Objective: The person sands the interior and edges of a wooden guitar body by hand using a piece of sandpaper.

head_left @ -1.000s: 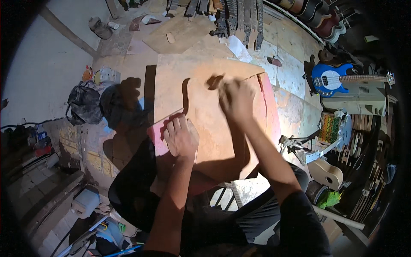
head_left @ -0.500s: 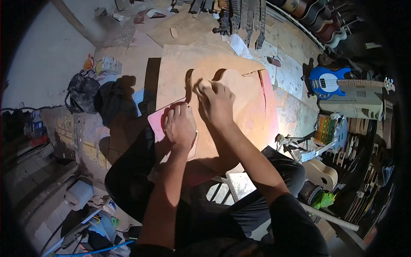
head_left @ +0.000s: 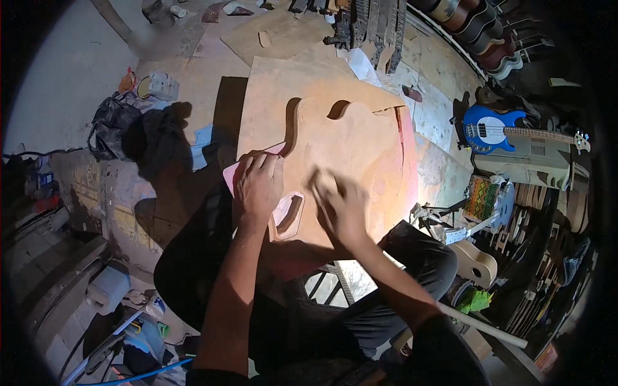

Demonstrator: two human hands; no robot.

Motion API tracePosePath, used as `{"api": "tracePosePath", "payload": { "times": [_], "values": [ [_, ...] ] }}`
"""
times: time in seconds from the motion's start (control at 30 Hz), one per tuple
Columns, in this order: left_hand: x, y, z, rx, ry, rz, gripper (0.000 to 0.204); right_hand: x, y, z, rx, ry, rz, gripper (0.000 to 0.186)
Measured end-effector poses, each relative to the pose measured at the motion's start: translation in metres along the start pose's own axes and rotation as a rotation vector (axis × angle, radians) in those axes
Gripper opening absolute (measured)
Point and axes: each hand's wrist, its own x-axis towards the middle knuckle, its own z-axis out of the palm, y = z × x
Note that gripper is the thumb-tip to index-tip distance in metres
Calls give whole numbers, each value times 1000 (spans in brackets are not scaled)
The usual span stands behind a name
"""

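Fingers (head_left: 346,189) of the right hand (head_left: 347,211): curled, bunched at the tips. Motion blur plus a dark smudge there, so can't tell if they pinch something. Left hand (head_left: 260,185): palm down, fingers slightly bent, not closed around anything, lying over the body's left edge near the waist.

Unfinished double-cutaway guitar body (head_left: 329,145) lies flat on the plywood board (head_left: 267,83), in front of the person. Long axis runs away from the person, horns at the far end, rounded end close to the lap.

Key relation: right fingers sit over the near half of the face, closer to the centerline than the left hand. Most of the face and both horns lie beyond them. Routed cavity (head_left: 287,207) is between the hands, just left of the right fingertips. Blue electric bass (head_left: 492,128) is well apart, off right.
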Motion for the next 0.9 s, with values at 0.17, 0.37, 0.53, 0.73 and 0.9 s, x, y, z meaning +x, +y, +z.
{"api": "tracePosePath", "payload": {
  "times": [0.17,0.37,0.53,0.73,0.9],
  "values": [
    [1,5,-1,-15,-8,2,20,8,-9,-8,-78,-5,31,37],
    [0,2,0,25,-4,-13,20,31,-16,5,-8,59,47,37],
    [-2,9,-3,23,-40,-27,22,-44,-19,-10,-86,-22,80,37],
    [-1,-2,5,69,-33,3,26,51,-22,13,-25,95,102,33],
    [6,7,4,44,-22,-20,20,-42,-16,-2,-13,-3,82,38]
  ]
}}
